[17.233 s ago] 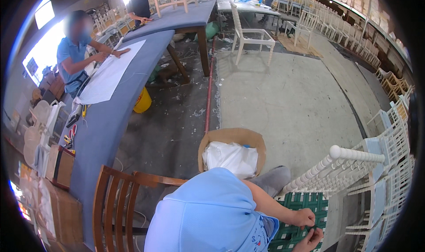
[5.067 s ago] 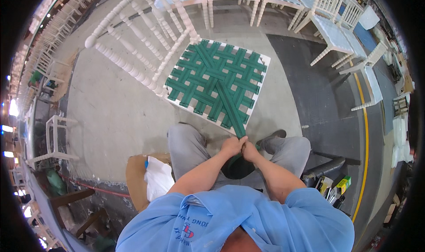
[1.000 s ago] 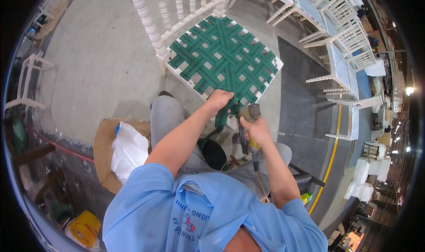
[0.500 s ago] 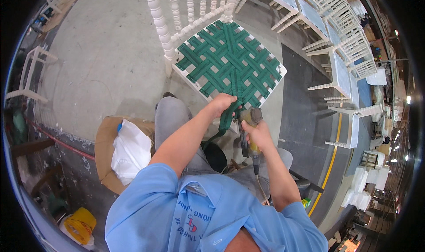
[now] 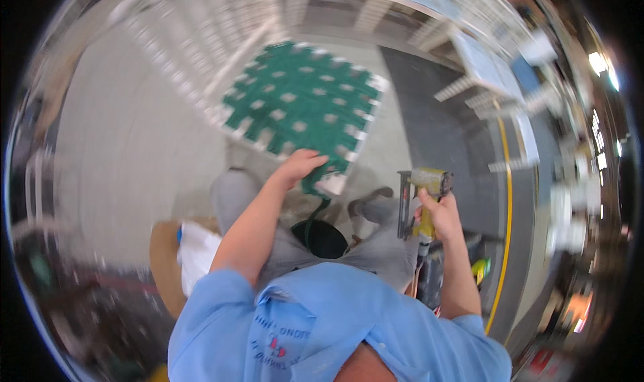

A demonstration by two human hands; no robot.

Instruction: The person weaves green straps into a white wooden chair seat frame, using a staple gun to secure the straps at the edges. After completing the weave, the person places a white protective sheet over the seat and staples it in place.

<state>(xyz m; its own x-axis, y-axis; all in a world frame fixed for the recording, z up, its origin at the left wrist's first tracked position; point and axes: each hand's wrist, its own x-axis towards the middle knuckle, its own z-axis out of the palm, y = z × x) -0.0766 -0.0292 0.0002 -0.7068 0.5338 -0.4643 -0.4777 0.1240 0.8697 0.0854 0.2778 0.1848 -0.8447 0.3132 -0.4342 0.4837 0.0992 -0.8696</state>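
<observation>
From where I'm standing, the right hand (image 5: 439, 214) is swinging clear of the work: a moment ago it was holding the yellow staple gun (image 5: 429, 179) at the seat's near corner, and now it is carrying the tool off toward two o'clock, fingers wrapping tightly round the handle. The white chair (image 5: 241, 59) is standing at twelve o'clock, just beyond the knees, its green webbing (image 5: 302, 103) blurring as the view is shifting.

The left hand (image 5: 295, 169) is staying by the near corner, also around twelve, fingers lying over the seat's edge; whether they are pinching anything or only resting, I cannot tell. Below them the loose green strap (image 5: 327, 202) is trailing down toward a dark bucket (image 5: 329, 242) between the knees, so it is looking uncut.

With the gun hanging apart from the chair, fastening is pausing, I judge; the strap is probably holding at that corner, though blur is hiding any staple. At ten o'clock a cardboard box (image 5: 163, 258) is holding white plastic (image 5: 196, 251).
</observation>
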